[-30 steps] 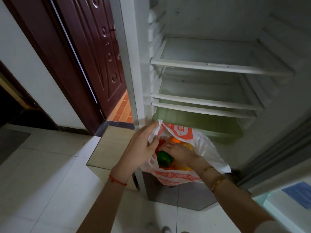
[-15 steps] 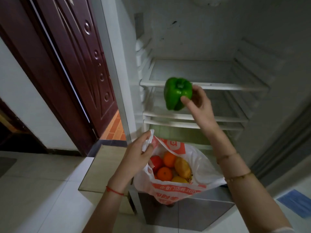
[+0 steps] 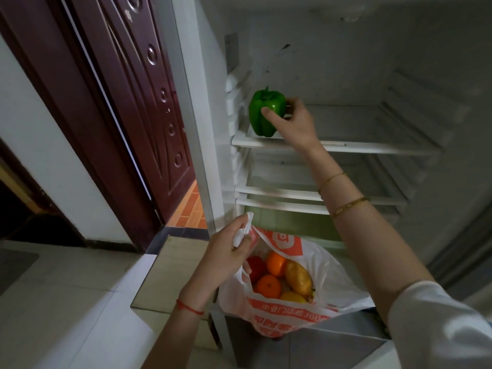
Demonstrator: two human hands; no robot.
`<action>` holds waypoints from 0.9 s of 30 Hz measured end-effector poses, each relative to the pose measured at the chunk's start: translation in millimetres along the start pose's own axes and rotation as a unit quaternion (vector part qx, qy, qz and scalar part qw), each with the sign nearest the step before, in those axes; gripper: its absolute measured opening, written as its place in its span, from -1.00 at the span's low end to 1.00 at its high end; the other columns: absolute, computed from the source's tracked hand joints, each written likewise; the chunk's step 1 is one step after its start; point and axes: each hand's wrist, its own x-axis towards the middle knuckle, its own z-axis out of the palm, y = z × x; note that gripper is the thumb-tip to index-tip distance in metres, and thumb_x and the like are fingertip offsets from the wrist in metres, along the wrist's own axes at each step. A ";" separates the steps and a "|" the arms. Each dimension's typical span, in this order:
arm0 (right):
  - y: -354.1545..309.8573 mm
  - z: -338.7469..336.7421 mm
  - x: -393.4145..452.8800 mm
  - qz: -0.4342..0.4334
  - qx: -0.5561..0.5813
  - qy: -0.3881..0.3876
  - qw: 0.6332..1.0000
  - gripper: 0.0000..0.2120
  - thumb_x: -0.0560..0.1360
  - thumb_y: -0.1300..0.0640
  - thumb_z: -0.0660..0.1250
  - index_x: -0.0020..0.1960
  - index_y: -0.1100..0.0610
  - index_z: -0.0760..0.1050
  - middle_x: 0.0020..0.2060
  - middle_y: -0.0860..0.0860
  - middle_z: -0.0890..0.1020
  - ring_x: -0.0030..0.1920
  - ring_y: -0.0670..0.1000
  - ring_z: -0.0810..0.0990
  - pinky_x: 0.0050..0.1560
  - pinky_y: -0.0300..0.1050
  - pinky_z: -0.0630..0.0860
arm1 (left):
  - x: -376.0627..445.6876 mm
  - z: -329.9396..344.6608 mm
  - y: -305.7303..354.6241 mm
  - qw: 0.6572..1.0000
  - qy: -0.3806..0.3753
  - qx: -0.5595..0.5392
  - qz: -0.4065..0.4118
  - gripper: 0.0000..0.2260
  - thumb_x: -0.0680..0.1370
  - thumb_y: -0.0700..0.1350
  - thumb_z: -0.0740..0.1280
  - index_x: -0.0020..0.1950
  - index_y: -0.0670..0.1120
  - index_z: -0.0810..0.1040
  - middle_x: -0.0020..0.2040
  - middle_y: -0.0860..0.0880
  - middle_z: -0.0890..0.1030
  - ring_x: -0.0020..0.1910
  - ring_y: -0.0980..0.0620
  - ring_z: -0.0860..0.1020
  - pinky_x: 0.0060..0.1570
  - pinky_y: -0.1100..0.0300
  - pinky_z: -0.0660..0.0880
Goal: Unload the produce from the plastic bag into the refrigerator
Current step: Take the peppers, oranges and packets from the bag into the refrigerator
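Note:
A green bell pepper stands upright at the left end of the refrigerator's top shelf. My right hand grips it from the right, thumb on its front. Below, my left hand pinches a handle of the white and orange plastic bag, holding its mouth wide. Inside the bag I see two oranges, a red fruit and a yellow-brown mango.
Two lower shelves and a greenish drawer sit beneath the top shelf. A dark red door stands ajar at left, beside the refrigerator's side wall. A grey lower compartment front is under the bag. Pale floor tiles spread to the left.
My right hand lifted the green pepper out of the bag, carried it up and left, and it now rests on the top shelf. My left hand kept hold of the bag handle.

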 end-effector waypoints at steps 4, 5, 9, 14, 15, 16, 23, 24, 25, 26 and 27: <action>10.9 3.3 -1.5 0.008 -0.022 -0.004 1.000 -0.36 0.46 -0.05 0.45 0.42 0.19 0.32 0.25 0.08 0.54 0.16 0.04 0.56 0.12 -0.13 0.54 | -1.1 0.6 -0.2 1.000 0.001 0.003 0.002 -0.58 0.62 -0.05 0.25 0.48 0.13 0.31 0.42 0.03 0.46 0.10 -0.27 0.63 0.06 -0.18 0.59; 11.1 2.6 -2.8 0.008 -0.027 -0.009 1.000 -0.35 0.47 -0.04 0.45 0.43 0.20 0.31 0.26 0.08 0.53 0.15 0.04 0.57 0.10 -0.15 0.54 | -2.2 0.5 0.7 1.000 0.003 0.005 0.004 -0.58 0.62 -0.05 0.24 0.48 0.14 0.31 0.42 0.03 0.46 0.09 -0.25 0.63 0.06 -0.17 0.60; 10.1 -2.7 -9.9 0.014 -0.050 -0.018 0.998 -0.25 0.47 -0.03 0.45 0.50 0.21 0.19 0.34 0.10 0.48 0.15 0.04 0.57 0.16 -0.11 0.54 | -5.0 0.8 -0.3 1.000 0.005 -0.006 0.003 -0.58 0.62 -0.04 0.25 0.47 0.17 0.31 0.41 0.04 0.46 0.09 -0.25 0.63 0.03 -0.19 0.60; 17.3 -14.1 -54.2 -0.068 -0.031 0.091 0.993 -0.68 0.46 0.02 0.45 0.06 0.22 0.50 -0.11 0.02 0.60 -0.19 -0.07 0.56 -0.11 -0.10 0.55 | -7.3 2.1 -8.0 1.000 0.006 -0.011 0.009 -0.56 0.63 -0.12 0.23 0.48 0.17 0.29 0.36 -0.02 0.51 -0.15 -0.11 0.69 -0.21 0.02 0.66; 21.4 -17.2 -69.3 -0.070 -0.006 0.066 0.995 -0.77 0.48 0.05 0.42 -0.07 0.23 0.52 -0.23 0.02 0.60 -0.27 -0.07 0.55 -0.18 -0.08 0.53 | -9.1 2.1 -9.7 1.000 0.008 -0.020 0.008 -0.56 0.63 -0.15 0.23 0.48 0.14 0.30 0.36 0.05 0.47 -0.28 -0.06 0.69 -0.33 0.12 0.63; 26.6 -19.9 -85.2 -0.051 0.019 0.017 0.998 -0.77 0.51 0.09 0.38 -0.14 0.27 0.54 -0.30 0.08 0.61 -0.32 -0.03 0.55 -0.23 -0.06 0.53 | -11.1 1.4 -10.7 0.999 0.012 -0.029 0.006 -0.57 0.63 -0.16 0.24 0.47 0.12 0.31 0.34 0.10 0.46 -0.35 -0.03 0.68 -0.40 0.17 0.61; 106.4 -5.1 -176.6 0.111 -0.109 -0.407 0.900 -0.76 0.60 0.14 0.28 0.17 0.24 0.60 0.00 0.03 0.68 -0.05 0.02 0.67 -0.06 -0.21 0.61 | -23.6 -1.3 -19.0 0.999 0.040 -0.004 0.004 -0.61 0.62 -0.12 0.26 0.44 0.08 0.36 -0.09 -0.04 0.63 -0.33 0.11 0.64 -0.16 0.03 0.64; 121.3 5.8 -184.3 0.092 -0.150 -0.432 0.884 -0.71 0.60 0.14 0.28 0.30 0.13 0.55 0.12 -0.13 0.59 0.08 -0.07 0.61 0.10 -0.22 0.55 | -24.7 -1.6 -20.0 0.999 0.040 -0.003 0.003 -0.60 0.62 -0.11 0.25 0.45 0.10 0.35 -0.12 -0.06 0.63 -0.31 0.08 0.64 -0.13 -0.01 0.64; 136.7 18.1 -190.4 0.072 -0.191 -0.441 0.874 -0.63 0.58 0.15 0.29 0.39 0.04 0.46 0.21 -0.21 0.47 0.19 -0.14 0.50 0.23 -0.23 0.44 | -25.9 -1.8 -19.7 0.999 0.037 -0.009 0.001 -0.59 0.62 -0.11 0.25 0.46 0.10 0.34 -0.12 -0.07 0.63 -0.31 0.06 0.65 -0.11 -0.01 0.64; 151.4 31.5 -196.0 0.055 -0.225 -0.436 0.870 -0.53 0.55 0.15 0.31 0.44 -0.02 0.38 0.29 -0.22 0.41 0.27 -0.15 0.42 0.32 -0.22 0.35 | -27.5 -2.2 -18.0 0.999 0.032 -0.019 -0.003 -0.59 0.62 -0.12 0.25 0.46 0.09 0.34 -0.09 -0.10 0.63 -0.32 0.03 0.66 -0.13 0.01 0.65; 170.3 45.5 -200.3 0.051 -0.253 -0.427 0.867 -0.46 0.52 0.12 0.33 0.47 -0.06 0.31 0.38 -0.17 0.38 0.35 -0.09 0.39 0.38 -0.16 0.32 | -28.9 -1.9 -15.7 0.999 0.027 -0.028 -0.004 -0.60 0.62 -0.13 0.24 0.46 0.09 0.34 -0.06 -0.11 0.64 -0.36 0.02 0.66 -0.18 0.06 0.65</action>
